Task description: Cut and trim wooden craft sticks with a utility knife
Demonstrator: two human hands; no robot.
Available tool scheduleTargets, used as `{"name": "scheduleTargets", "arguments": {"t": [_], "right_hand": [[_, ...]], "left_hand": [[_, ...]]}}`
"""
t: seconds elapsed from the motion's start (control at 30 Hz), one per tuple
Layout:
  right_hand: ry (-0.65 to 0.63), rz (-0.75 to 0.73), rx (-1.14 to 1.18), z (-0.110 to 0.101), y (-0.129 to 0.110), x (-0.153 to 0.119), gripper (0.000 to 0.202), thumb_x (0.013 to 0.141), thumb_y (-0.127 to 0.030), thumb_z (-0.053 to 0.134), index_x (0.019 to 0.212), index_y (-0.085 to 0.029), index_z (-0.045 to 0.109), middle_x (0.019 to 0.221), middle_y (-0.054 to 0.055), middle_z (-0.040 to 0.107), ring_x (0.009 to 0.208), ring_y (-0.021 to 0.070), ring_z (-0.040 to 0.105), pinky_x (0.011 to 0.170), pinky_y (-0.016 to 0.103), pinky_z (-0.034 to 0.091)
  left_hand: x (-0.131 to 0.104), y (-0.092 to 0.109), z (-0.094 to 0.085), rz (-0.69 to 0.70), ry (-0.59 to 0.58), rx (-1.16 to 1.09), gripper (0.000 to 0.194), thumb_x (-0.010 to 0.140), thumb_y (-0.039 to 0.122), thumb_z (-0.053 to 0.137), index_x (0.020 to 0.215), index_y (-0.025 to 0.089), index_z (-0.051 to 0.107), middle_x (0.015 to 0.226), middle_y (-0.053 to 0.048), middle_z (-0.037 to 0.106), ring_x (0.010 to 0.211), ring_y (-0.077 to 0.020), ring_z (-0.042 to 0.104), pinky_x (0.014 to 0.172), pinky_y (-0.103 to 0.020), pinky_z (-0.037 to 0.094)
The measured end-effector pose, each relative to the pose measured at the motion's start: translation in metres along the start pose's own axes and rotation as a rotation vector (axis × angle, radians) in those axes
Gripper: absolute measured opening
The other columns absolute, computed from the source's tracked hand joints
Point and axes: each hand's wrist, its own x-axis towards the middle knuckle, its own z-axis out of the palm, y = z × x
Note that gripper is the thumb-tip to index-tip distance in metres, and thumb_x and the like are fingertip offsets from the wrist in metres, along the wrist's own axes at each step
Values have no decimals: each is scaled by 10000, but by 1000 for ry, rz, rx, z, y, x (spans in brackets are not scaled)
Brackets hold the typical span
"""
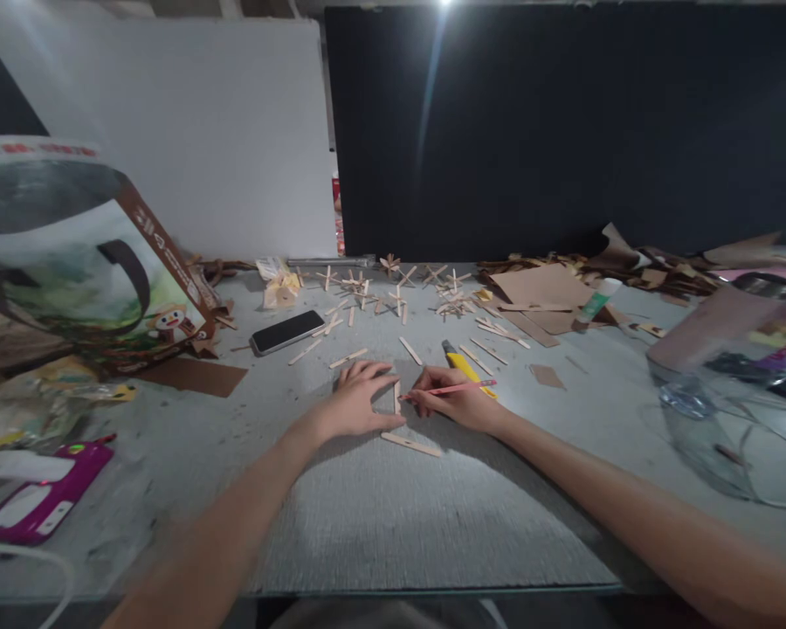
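Pencil (472, 385) and wooden stick (396, 397) meet, or nearly meet, between our two hands on the grey table (341, 533). Our right hand (455, 404) has its fingers closed together on the pencil, low near the point, probably because a short grip steers the tip more finely; its side seems to rest on the tabletop for support. Our left hand (360, 404) lies with thumb and forefinger wide apart, the forefinger by the stick's far end and the thumb by its near end. We judge that this spread braces the stick against sliding, though we cannot tell how firmly it presses.

The stick lies in front of us, in the gap between the hands, its long axis running almost straight away from us. The pencil lies across that line: its tip points left at the stick and slightly towards us, its other end reaching right over the hand. Whether the tip touches wood is too small to tell.

Nearer to us, a loose stick (410, 445) lies more crosswise, its right end closer. Just beyond our right hand, a yellow cutter (462, 362) slants from far left to near right, perhaps put there for easy reach.
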Motion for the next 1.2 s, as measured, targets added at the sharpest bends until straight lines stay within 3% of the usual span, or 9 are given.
{"name": "scheduleTargets", "arguments": {"t": [0.37, 0.97, 1.2], "right_hand": [[-61, -24, -10, -5, -6, 0, 452, 900, -641, 692, 818, -203, 615, 687, 33, 699, 616, 154, 622, 574, 270, 466], [-37, -1, -24, -4, -4, 1, 438, 913, -632, 675, 843, -202, 628, 666, 29, 697, 600, 155, 630, 561, 265, 472], [-30, -15, -43, -3, -4, 0, 436, 924, -632, 660, 828, -207, 624, 669, 30, 696, 606, 154, 631, 566, 263, 472]], "left_hand": [[0, 2, -1, 3, 7, 2, 751, 799, 598, 758, 1476, 323, 586, 1628, -84, 444, 1524, -383, 296, 1252, -566, 221], [0, -2, 0, 5, -11, -15, 799, 803, 659, 726, 1506, 318, 558, 1637, -88, 427, 1528, -405, 280, 1247, -571, 225], [0, 4, -2, -9, -8, -3, 770, 802, 590, 761, 1492, 307, 571, 1624, -97, 448, 1524, -387, 294, 1251, -562, 221]]}}
